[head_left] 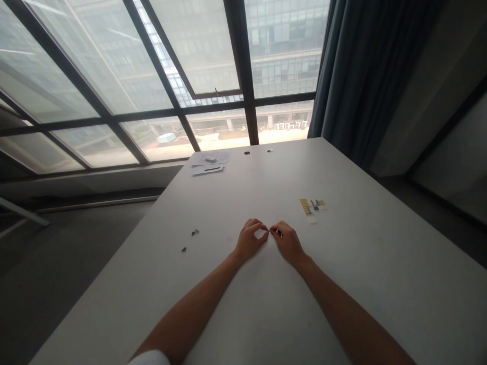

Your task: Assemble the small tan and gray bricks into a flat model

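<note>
Just below the frame's centre, our left hand (250, 239) and right hand (288, 243) each have a fingertip grip closed on a tiny dark piece (269, 230); it looks light, probably stiff and easily dropped, best pinched at its ends.

Hands (251, 240) (288, 243) close together (fingertips (266, 234) pinched)

Parts (193, 233) on tbl (266, 187), L of hands (250, 240)

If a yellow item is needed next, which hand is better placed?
Probably the right hand: the yellow items lie nearer it than the left hand, though both appear to pinch a tiny item.
</note>
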`<state>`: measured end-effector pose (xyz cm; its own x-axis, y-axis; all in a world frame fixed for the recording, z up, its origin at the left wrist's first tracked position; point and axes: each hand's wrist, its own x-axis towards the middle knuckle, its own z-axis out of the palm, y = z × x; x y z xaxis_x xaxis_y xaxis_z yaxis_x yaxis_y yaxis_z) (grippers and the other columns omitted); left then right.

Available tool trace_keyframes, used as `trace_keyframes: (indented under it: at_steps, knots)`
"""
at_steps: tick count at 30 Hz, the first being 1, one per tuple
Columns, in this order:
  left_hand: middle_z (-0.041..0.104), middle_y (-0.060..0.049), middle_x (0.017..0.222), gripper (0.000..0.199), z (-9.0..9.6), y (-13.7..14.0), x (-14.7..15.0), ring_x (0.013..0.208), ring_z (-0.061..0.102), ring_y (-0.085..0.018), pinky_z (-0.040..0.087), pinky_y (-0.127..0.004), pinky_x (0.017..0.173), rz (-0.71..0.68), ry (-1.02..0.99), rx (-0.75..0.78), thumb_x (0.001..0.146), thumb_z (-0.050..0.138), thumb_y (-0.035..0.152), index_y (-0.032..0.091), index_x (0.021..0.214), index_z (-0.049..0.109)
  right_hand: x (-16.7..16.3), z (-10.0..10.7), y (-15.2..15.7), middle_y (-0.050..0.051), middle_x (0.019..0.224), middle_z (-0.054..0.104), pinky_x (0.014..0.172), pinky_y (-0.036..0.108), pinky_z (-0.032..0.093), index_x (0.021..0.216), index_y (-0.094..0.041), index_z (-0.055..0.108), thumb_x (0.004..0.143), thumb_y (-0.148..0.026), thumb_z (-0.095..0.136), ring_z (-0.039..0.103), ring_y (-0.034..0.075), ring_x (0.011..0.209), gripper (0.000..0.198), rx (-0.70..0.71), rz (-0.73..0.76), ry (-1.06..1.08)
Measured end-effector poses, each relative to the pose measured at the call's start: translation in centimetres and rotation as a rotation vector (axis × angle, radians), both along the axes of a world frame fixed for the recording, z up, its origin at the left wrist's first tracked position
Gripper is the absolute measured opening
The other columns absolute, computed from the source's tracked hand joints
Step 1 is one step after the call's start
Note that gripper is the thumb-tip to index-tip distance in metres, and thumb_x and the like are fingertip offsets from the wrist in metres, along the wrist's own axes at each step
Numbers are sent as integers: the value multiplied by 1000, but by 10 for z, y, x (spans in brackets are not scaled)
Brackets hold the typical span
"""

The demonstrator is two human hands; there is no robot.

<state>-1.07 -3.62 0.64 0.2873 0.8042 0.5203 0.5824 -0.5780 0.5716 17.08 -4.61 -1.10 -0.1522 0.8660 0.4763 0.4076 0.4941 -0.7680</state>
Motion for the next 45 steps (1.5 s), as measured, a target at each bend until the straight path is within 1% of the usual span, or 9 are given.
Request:
trace_keyframes:
  at_steps: [16, 33, 45]
  knots:
    - [66, -4, 90, 9, -4, 2, -2, 92, 59, -20, 49, -35, 84, -3, 11, 4, 82, 70, 16, 23, 88, 70, 0, 1, 0, 3, 86, 64, 71, 27, 45, 89, -20, 67, 88, -12, 58, 58, 16, 74, 12, 6, 0, 5]
    - [65, -4, 90, 8, -4, 2, -1, 92, 59, -20, 49, -35, 84, 0, 5, 0, 83, 69, 17, 23, 89, 71, 1, -2, 1, 3, 86, 64, 72, 27, 45, 89, -20, 67, 88, -13, 59, 58, 16, 74, 11, 3, -2, -3]
    - [66, -4, 90, 7, -1, 0, -1, 92, 59, -20, 50, -35, 83, 0, 4, -17, 83, 69, 18, 23, 88, 71, 0, 2, -1, 3, 85, 64, 71, 28, 46, 88, -20, 67, 89, -12, 58, 58, 16, 73, 12, -4, -4, 0]
